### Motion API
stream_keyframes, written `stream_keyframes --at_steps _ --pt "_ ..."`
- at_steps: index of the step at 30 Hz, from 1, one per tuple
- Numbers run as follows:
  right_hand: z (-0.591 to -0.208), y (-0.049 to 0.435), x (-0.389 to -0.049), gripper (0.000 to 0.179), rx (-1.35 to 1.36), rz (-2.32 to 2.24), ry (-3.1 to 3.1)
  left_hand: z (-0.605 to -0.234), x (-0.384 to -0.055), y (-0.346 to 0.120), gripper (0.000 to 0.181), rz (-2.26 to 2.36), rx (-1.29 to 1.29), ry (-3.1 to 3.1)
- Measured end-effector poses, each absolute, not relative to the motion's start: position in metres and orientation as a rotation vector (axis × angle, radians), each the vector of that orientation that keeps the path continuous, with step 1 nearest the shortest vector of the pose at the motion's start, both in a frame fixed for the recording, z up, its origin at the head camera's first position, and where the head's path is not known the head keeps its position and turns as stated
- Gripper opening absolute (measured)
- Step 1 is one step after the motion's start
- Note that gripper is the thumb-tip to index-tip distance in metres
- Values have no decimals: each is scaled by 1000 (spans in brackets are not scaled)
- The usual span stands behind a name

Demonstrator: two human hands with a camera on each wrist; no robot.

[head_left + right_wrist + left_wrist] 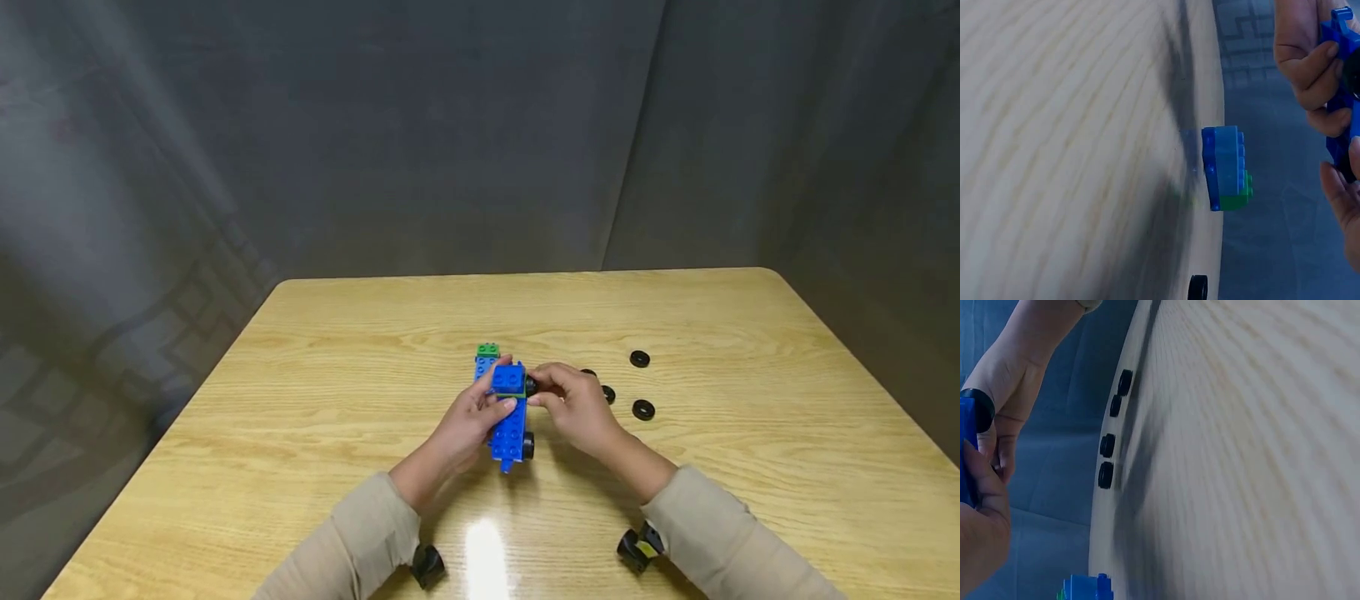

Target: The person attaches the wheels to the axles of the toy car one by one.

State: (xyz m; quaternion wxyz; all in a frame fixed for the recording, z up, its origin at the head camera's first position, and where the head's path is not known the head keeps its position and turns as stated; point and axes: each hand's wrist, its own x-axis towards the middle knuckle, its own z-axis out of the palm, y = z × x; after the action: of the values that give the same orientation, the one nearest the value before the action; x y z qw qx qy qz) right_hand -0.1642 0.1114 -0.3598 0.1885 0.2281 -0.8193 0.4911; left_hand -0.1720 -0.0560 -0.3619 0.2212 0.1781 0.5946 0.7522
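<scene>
Left hand (pixel 465 421): grips a blue toy vehicle of studded plastic bricks (pixel 508 437), thumb laid on top, fingers curled round its left side. Vehicle held above the light wood-grain table (pixel 360 367), about midway between the table's left and right edges, long axis pointing toward the far edge.

Right hand (pixel 581 412): thumb and index finger bent, nearly closed, pinching a round black wheel (pixel 532 385) at the vehicle's right side, toward its far end. Whether this wheel is fully seated: cannot tell, fingers cover it. A second black wheel (pixel 528 446) sits on the same side at the near end.

On the table: a blue-and-green studded brick assembly (pixel 486 360), just beyond the left hand, green brick at the end toward the far edge. Four flat black rings (pixel 643 409) lie apart beyond and right of the right hand, toward the right edge; one partly hidden by that hand. Dark grey curtain (pixel 420 142) behind the far edge.
</scene>
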Motion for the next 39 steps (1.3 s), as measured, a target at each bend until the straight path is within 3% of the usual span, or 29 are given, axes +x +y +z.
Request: stream_keyframes --at_steps 16,24,32,39 --pt "-360 127 -164 28 468 1477 -2474 -360 -176 -51 55 1944 475 1748" --pt "-362 128 -164 30 509 1591 -2431 -358 -178 -49 47 2055 460 1697" --pt "-362 127 -163 31 582 1576 -2516 -363 -181 -55 58 2076 472 1569" --pt "-362 127 -163 33 571 1656 -2555 -368 -184 -58 50 2034 513 1547"
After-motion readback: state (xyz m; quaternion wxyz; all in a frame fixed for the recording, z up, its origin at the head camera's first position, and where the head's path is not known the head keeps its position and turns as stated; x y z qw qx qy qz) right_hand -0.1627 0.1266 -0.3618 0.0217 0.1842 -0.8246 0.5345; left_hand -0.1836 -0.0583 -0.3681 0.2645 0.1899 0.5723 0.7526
